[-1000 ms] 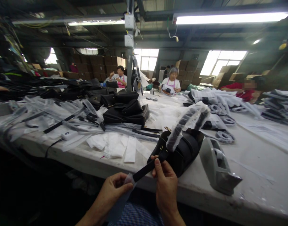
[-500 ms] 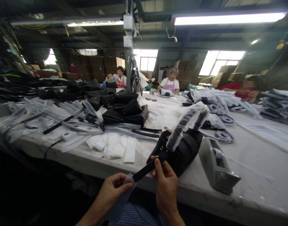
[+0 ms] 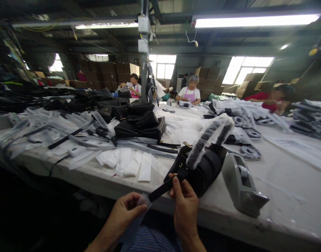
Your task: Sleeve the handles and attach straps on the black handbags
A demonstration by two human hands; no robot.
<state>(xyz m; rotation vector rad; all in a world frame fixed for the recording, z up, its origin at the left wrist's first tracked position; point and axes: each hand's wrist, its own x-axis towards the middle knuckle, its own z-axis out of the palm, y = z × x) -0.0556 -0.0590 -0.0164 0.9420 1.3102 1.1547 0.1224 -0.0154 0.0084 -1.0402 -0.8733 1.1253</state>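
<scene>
A black handbag (image 3: 206, 168) rests at the table's front edge, its handle (image 3: 199, 143) wrapped in clear plastic. From its near side a black strap (image 3: 162, 189) runs down toward me. My right hand (image 3: 185, 201) pinches that strap close to the bag, thumb on top. In the fingers of my left hand (image 3: 131, 208) is a translucent plastic sleeve (image 3: 144, 201), its mouth around the strap's free end. The rest of the sleeve hangs below my left hand, over my lap.
Right of the bag stands a grey tape dispenser (image 3: 241, 189). White sheets (image 3: 134, 162) and plastic-covered straps (image 3: 81, 133) lie to the left, with black bags (image 3: 139, 126) behind. Wrapped bundles (image 3: 239, 119) sit at the right. Co-workers (image 3: 189, 92) are across the table.
</scene>
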